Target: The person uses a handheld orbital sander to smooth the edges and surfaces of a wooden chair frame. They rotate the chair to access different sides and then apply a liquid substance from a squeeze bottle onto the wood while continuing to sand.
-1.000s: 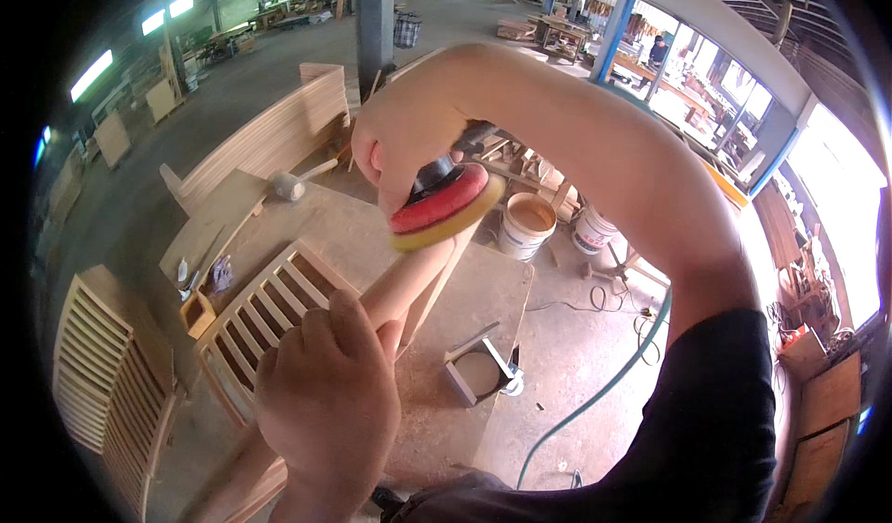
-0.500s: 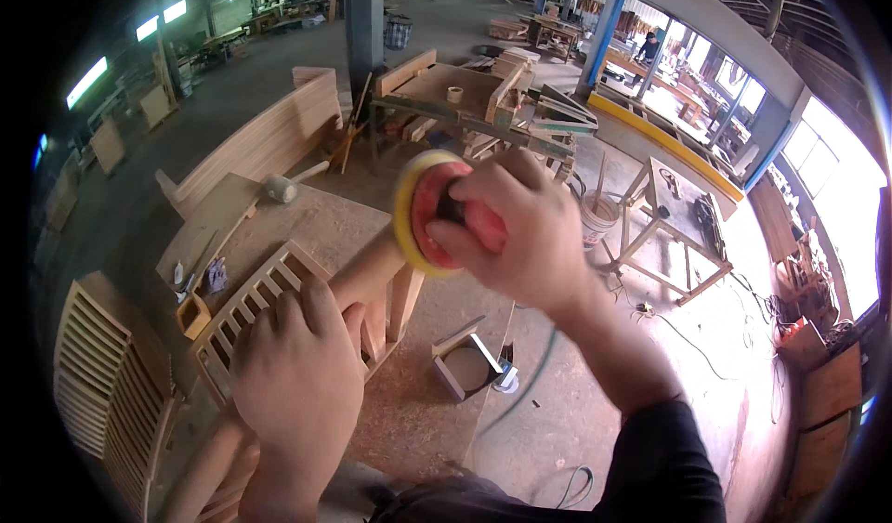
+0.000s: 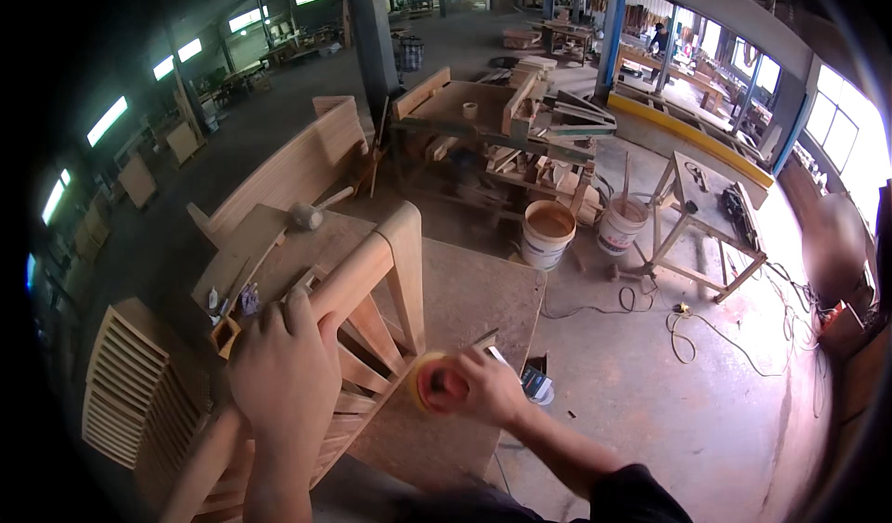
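A pale wooden slatted frame [image 3: 401,272], with a thick rounded top rail, is tilted over a low workbench [image 3: 474,286]. My left hand [image 3: 286,360] is closed over its rail, fingers wrapped round the wood. In my right hand [image 3: 490,391] is a round sander [image 3: 437,384] with a red body and a yellow pad, slightly blurred. Its pad is at the frame's lower right edge, close to the ends of the slats; whether it touches the wood I cannot tell. My palm hides part of the sander's body.
A mallet [image 3: 307,215] lies on the bench's far left part. Another slatted panel [image 3: 125,374] leans at left. Two buckets [image 3: 548,230] and a small wooden stand [image 3: 711,212] are at right, with cables [image 3: 692,323] on the floor. Beyond is a table of wood pieces [image 3: 455,100].
My right hand has brought the sander down from the top rail to the frame's lower right edge. My left hand keeps its hold on the rail. The view has shifted.
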`<state>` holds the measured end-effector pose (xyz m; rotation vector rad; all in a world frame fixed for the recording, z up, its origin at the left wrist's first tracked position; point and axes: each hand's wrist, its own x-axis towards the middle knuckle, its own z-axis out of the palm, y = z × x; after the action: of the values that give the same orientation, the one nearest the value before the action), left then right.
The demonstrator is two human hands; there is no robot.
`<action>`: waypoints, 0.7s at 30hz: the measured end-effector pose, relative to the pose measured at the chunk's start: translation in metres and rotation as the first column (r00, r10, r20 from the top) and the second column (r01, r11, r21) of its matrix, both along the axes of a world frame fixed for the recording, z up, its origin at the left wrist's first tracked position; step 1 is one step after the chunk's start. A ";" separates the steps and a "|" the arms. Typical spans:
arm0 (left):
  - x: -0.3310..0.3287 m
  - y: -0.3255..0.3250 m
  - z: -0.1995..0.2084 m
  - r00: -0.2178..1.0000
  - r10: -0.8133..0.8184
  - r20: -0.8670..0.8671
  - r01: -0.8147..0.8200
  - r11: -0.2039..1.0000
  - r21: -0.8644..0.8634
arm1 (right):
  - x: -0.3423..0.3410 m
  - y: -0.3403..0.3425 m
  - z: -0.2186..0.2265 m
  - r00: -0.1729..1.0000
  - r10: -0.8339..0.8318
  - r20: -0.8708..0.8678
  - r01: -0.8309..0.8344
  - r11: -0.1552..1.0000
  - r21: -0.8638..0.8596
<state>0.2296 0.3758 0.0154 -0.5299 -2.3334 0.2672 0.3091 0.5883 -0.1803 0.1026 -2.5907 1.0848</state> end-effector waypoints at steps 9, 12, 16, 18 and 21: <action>0.010 -0.004 0.009 1.000 0.011 0.027 -0.009 0.997 -0.076 | 0.067 -0.068 -0.127 0.903 -0.004 0.430 0.040 0.996 -0.074; 0.009 -0.011 0.010 0.999 -0.021 0.049 0.026 0.994 -0.106 | 0.073 -0.090 -0.201 0.855 -0.024 0.518 0.035 0.999 -0.013; 0.009 -0.024 0.011 0.972 -0.103 0.213 0.082 0.991 0.105 | 0.082 -0.090 -0.237 0.872 -0.095 0.480 0.105 0.994 0.005; 0.020 -0.048 0.020 0.938 -0.038 0.344 -0.003 0.993 0.117 | 0.087 -0.094 -0.261 0.874 -0.122 0.471 0.121 0.992 0.032; 0.037 -0.088 0.018 0.918 0.060 0.393 -0.109 0.989 0.102 | 0.090 -0.095 -0.259 0.874 -0.142 0.464 0.150 0.989 0.019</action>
<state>0.2667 0.2880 0.0337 -0.4534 -2.7435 0.0587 0.3987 0.4933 -0.4393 -0.4034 -2.9411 1.1930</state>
